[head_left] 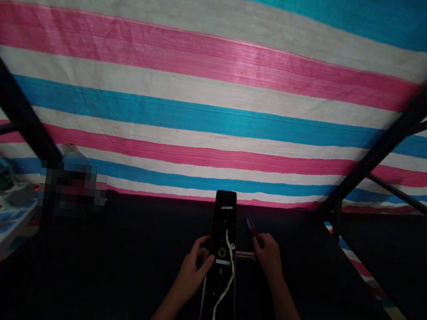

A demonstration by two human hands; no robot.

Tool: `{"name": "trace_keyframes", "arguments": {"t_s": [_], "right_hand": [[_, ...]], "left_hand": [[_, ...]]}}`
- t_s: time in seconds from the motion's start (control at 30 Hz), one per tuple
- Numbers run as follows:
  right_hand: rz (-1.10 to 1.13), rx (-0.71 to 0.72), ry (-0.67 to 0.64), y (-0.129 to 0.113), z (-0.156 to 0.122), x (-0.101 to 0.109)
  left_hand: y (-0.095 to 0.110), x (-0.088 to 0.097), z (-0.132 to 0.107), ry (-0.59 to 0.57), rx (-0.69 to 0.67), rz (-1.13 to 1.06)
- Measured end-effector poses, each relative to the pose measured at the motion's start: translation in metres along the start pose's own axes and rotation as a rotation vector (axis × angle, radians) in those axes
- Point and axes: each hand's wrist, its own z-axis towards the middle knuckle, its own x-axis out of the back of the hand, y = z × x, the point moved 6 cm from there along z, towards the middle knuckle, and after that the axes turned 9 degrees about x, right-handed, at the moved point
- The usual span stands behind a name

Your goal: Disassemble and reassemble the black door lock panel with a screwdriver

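Well, a black door lock panel carries a wavy white cable

And here's the long black door-lock panel, lying flat and pointing straight ahead, a white cable snaking down its face! The left hand grips its edge, while the right hand pinches a red-handled screwdriver just beside it, and a short metal bar sits between panel and right hand!
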Motion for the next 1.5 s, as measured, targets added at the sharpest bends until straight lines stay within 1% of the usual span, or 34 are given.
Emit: {"name": "trace_keyframes", "arguments": {"t_s": [0.2, 0.33, 0.53, 0.63, 0.9, 1.07, 1.3, 1.37, 1.4, 1.43, 1.5], "right_hand": [[0.011, 0.023, 0.012, 0.001, -0.004, 0.001], [0.024, 0.024, 0.049, 0.003, -0.005, 0.003], [0.039, -0.017, 0.118, 0.005, -0.004, 0.009], [0.052, -0.037, 0.132, 0.007, -0.004, 0.012], [0.089, -0.050, 0.095, 0.009, -0.005, 0.010], [0.080, -0.038, 0.041, 0.007, -0.004, 0.009], [0.070, -0.043, 0.036, 0.008, -0.005, 0.005], [0.078, -0.062, 0.058, 0.004, -0.002, 0.011], [0.086, -0.073, 0.090, -0.001, 0.000, 0.018], [0.098, -0.079, 0.141, -0.007, 0.003, 0.029], [0.133, -0.061, 0.266, -0.023, 0.006, 0.060]], "left_hand": [[0.003, 0.000, -0.003, 0.039, 0.001, 0.014], [0.004, 0.000, -0.005, 0.031, -0.010, 0.018], [0.000, -0.001, -0.006, 0.037, -0.003, 0.029], [0.001, -0.001, -0.006, 0.042, -0.011, 0.027], [0.009, 0.000, -0.009, 0.047, -0.028, 0.044], [0.006, -0.002, -0.010, 0.027, -0.026, 0.051], [0.002, -0.001, -0.009, 0.037, -0.012, 0.061], [0.002, -0.001, -0.008, 0.037, -0.026, 0.049], [0.002, -0.001, -0.008, 0.041, -0.032, 0.044], [0.002, -0.001, -0.007, 0.042, -0.035, 0.043], [0.001, -0.001, -0.006, 0.046, -0.037, 0.049]]}}
